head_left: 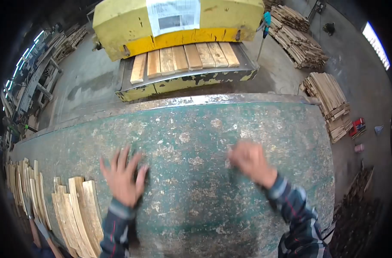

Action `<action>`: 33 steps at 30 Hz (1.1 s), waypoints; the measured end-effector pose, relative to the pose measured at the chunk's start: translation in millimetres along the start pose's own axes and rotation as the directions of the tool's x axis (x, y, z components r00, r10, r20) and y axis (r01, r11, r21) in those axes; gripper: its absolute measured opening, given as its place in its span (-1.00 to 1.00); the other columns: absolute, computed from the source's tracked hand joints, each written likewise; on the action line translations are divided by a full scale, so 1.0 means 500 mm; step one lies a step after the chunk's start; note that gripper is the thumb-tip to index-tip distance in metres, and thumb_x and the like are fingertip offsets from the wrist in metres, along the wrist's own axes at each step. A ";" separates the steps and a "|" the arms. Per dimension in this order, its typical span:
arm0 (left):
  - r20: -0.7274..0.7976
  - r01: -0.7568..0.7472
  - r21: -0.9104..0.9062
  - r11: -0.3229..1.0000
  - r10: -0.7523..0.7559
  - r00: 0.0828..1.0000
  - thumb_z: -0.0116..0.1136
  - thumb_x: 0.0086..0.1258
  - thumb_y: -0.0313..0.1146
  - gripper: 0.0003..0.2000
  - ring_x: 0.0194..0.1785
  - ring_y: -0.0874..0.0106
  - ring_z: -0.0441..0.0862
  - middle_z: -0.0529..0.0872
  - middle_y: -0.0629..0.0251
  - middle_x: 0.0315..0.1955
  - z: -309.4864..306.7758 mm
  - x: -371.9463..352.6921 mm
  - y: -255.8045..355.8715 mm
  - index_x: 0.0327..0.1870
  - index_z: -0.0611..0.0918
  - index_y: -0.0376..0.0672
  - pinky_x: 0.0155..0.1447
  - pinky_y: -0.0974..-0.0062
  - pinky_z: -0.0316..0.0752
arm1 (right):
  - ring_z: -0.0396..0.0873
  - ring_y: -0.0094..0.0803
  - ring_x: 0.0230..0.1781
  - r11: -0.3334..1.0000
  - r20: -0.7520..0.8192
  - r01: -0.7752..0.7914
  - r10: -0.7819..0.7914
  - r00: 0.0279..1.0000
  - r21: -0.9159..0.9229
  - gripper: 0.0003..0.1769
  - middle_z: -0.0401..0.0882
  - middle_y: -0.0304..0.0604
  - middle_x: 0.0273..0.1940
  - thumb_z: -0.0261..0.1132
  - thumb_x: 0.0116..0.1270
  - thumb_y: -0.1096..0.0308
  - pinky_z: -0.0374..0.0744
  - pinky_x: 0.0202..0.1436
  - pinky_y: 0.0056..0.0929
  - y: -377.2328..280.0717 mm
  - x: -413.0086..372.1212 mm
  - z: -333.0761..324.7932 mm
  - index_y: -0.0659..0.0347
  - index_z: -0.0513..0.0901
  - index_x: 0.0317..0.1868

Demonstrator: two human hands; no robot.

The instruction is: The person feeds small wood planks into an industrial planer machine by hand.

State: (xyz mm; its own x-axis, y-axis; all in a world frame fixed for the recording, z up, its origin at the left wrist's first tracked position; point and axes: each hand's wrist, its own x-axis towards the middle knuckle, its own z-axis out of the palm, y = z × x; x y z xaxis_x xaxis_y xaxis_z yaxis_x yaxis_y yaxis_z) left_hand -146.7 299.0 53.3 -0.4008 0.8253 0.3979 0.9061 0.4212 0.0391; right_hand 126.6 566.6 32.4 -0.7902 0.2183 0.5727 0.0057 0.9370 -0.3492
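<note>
My left hand (pixel 123 177) hovers palm down over the worn green tabletop (pixel 196 185), fingers spread, with nothing in it. The nearest boards to it are a stack of pale planks (pixel 77 210) at the table's left. Farther right, my right hand (pixel 251 161) is above the same surface; motion smears its fingers, which look curled in, and I cannot tell whether they hold anything. Beyond the table's far edge, a row of short wooden boards (pixel 187 58) lies side by side on the bed of a yellow machine (pixel 178 26).
Another bundle of thin planks (pixel 28 185) lies at the far left, with another person's arms (pixel 43 232) beside it. Stacked lumber (pixel 329 99) stands on the floor to the right, near a red object (pixel 358 127). A metal strip (pixel 204 99) runs along the table's far edge.
</note>
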 end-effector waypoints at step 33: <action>0.254 0.532 0.294 0.794 -0.601 0.757 -0.14 0.36 0.59 0.01 0.65 -0.37 -0.06 -0.01 -0.31 0.64 -0.097 -0.503 0.115 0.72 0.08 0.13 0.49 -0.59 -0.15 | -0.17 0.22 0.72 0.840 0.018 -0.527 0.529 0.848 0.133 -0.33 -0.13 0.23 0.70 -0.08 0.66 -0.04 -0.38 0.58 0.54 -0.811 -0.260 0.279 0.06 0.24 0.63</action>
State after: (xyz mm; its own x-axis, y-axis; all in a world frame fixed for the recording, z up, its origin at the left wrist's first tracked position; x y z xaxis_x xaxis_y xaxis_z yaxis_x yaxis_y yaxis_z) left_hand 12.8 97.3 0.0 -0.8829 0.4674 0.0449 0.4666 0.8840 -0.0268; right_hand 141.6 120.1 -4.0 -0.6781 0.6763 0.2877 0.3393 0.6353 -0.6937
